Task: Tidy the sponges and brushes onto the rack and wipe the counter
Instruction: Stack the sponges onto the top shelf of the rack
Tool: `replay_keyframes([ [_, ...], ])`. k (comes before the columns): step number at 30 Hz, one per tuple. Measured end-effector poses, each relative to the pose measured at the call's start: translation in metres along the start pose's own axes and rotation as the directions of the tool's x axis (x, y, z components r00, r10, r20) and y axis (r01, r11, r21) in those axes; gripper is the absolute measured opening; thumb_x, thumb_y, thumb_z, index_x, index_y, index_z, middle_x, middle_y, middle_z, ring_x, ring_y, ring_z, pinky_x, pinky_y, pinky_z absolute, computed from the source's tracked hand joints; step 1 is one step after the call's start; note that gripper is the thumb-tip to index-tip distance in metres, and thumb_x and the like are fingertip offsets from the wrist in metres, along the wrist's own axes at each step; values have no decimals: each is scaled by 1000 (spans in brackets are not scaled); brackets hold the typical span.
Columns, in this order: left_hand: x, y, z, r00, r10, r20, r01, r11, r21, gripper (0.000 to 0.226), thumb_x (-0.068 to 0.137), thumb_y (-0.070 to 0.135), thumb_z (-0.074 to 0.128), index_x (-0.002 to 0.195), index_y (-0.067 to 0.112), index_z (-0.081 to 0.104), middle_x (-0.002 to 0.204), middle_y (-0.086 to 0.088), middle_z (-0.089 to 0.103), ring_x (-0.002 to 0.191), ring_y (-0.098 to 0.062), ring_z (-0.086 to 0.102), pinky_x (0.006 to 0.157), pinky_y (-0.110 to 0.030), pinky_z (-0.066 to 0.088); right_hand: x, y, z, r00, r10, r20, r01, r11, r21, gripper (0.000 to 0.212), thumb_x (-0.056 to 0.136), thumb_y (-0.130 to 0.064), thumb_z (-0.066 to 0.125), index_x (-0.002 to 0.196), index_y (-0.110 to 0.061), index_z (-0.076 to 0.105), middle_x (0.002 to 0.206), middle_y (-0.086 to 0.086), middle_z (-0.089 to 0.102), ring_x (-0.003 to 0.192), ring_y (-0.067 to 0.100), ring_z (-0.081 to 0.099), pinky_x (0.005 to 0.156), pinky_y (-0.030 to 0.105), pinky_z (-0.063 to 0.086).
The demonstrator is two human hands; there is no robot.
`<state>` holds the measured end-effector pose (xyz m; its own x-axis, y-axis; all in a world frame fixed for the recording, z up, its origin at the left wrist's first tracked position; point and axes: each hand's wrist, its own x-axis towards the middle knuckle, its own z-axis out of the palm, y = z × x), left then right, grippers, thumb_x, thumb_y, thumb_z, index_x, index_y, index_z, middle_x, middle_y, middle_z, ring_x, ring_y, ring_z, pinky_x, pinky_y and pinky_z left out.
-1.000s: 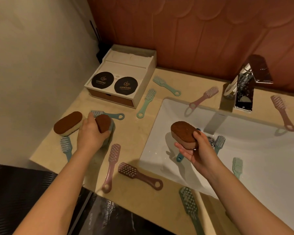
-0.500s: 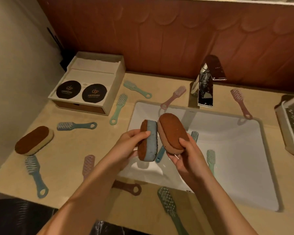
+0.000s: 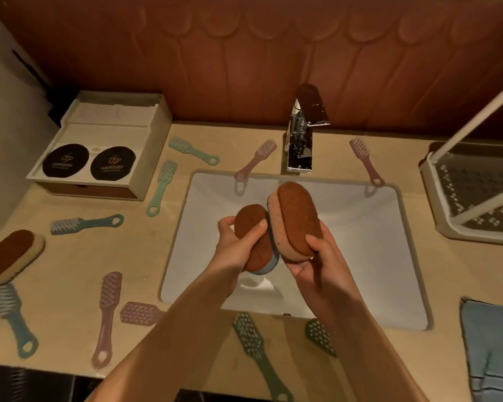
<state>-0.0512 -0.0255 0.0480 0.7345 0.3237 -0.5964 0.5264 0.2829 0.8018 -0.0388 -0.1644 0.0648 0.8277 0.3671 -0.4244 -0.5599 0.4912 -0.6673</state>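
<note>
Head view — two sponges held over the sink [image 3: 366,216], touching. Left hand [image 3: 235,242] grips the blue-backed sponge [image 3: 251,236]; right hand [image 3: 317,256] grips the pink-backed sponge [image 3: 298,216]. Likely light, soft and compressible — best pinched across the short sides. The rack [image 3: 427,181] stands far right.

You face a brown scalloped wall [image 3: 244,68] behind a beige counter [image 3: 70,256] with a white sink [image 3: 375,271] and chrome tap [image 3: 301,140] (mirror-bright). A pale wall [image 3: 9,126] closes your left; dark floor [image 3: 26,384] shows below. The light is warm and dim.
</note>
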Motion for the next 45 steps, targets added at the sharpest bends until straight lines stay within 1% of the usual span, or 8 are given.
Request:
replay_keyframes([
  [5, -6, -3, 27, 999, 54, -3, -54, 998, 26, 24, 96, 32, 47, 114, 34, 31, 111, -9, 57, 105, -28, 60, 88, -44, 52, -7, -6, -17, 1000, 20, -17, -20, 999, -34, 42, 97, -13, 39, 139, -15, 40, 125, 11, 54, 86, 15, 62, 56, 17, 52],
  [16, -21, 2, 64, 966, -7, 257, 104, 926, -363, 42, 99, 20, 36, 132, -4, 46, 126, -23, 57, 120, -31, 54, 94, -35, 50, -16, -39, -46, 987, -121, -106, 77, 936, -344, 34, 93, -20, 52, 126, -26, 48, 115, -1, 62, 106, 16, 61, 84, 25, 52],
  [21, -26, -4, 83, 961, 12, 277, 114, 893, -435, 62, 81, 37, 52, 136, 9, 45, 131, -20, 56, 121, -30, 54, 94, -36, 50, -21, -50, -59, 999, -29, -24, 18, 937, -349, 35, 87, -20, 59, 121, -26, 51, 113, -1, 66, 100, 12, 66, 82, 25, 55],
  [29, -34, -7, 97, 895, -36, 444, 268, 840, -472, 49, 76, 41, 52, 117, 16, 59, 115, -18, 66, 112, -33, 58, 94, -48, 46, -19, -63, -79, 992, 40, 122, 7, 932, -362, 45, 82, -27, 57, 126, -23, 53, 116, -1, 66, 106, 12, 65, 85, 27, 55],
  [32, -32, -5, 96, 889, -28, 456, 237, 882, -408, 59, 76, 40, 55, 130, 17, 50, 126, -18, 60, 115, -33, 58, 92, -47, 51, -17, -70, -84, 996, -11, 88, 64, 766, -640, 35, 89, -33, 54, 124, -31, 53, 128, -4, 55, 114, 12, 56, 95, 29, 50],
  [36, -32, 2, 95, 907, -37, 419, 167, 946, -276, 60, 71, 39, 59, 127, 18, 52, 111, -11, 69, 91, -22, 69, 71, -37, 59, -18, -76, -90, 991, -113, 67, 116, 514, -850, 44, 88, -36, 55, 130, -25, 48, 134, -8, 40, 123, 12, 40, 104, 31, 40],
  [41, -31, 18, 93, 933, 55, 355, -69, 997, 26, 41, 85, 32, 63, 121, 31, 44, 114, -4, 61, 98, -19, 63, 72, -34, 55, -18, -100, -90, 987, -150, 58, 143, 653, -743, 42, 92, -33, 51, 132, -38, 39, 132, -10, 43, 116, 10, 49, 91, 29, 45],
  [45, -36, 28, 84, 882, 119, 456, -321, 859, 398, 44, 86, 24, 65, 119, 28, 36, 104, 0, 56, 80, -9, 58, 58, -16, 46, -10, -124, -77, 984, -67, 164, 166, 673, -721, 41, 92, -40, 44, 132, -38, 37, 125, -6, 49, 97, -1, 59, 78, 24, 55],
])
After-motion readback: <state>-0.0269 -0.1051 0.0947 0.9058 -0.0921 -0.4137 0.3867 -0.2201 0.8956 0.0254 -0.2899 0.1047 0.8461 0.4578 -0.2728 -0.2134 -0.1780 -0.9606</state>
